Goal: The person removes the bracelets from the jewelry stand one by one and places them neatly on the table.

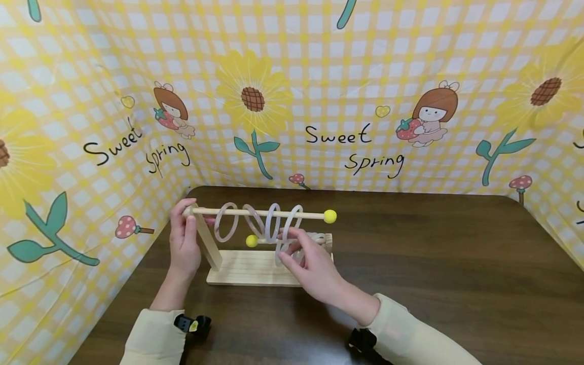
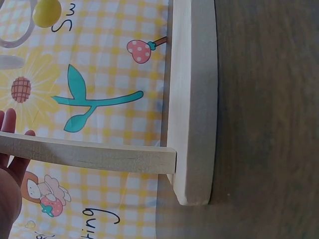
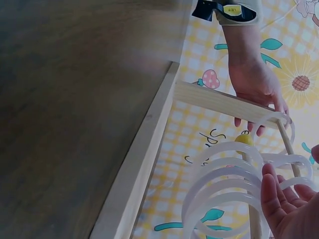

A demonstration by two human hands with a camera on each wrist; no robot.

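Observation:
A wooden stand has a pale base (image 1: pixel 255 267), an upright post (image 1: pixel 207 241) and two rods tipped with yellow balls. My left hand (image 1: pixel 184 238) holds the post's top, where the upper rod (image 1: pixel 310 215) joins it; in the left wrist view its fingers (image 2: pixel 11 119) show behind the post. Several translucent whitish rings (image 1: pixel 226 222) hang spaced along the upper rod. More rings (image 3: pixel 222 174) sit bunched on the lower rod, whose yellow ball (image 1: pixel 252 241) points left. My right hand (image 1: pixel 315 266) is at the upper rod's rightmost ring (image 1: pixel 294 218), thumb and index finger apart with bent fingers beside it.
The stand is on a dark brown wooden table (image 1: pixel 433 263). A yellow checked cloth (image 1: pixel 283 45) with flowers and lettering rises behind and at both sides. The upper rod's yellow ball (image 1: pixel 330 216) sticks out to the right, above my right hand.

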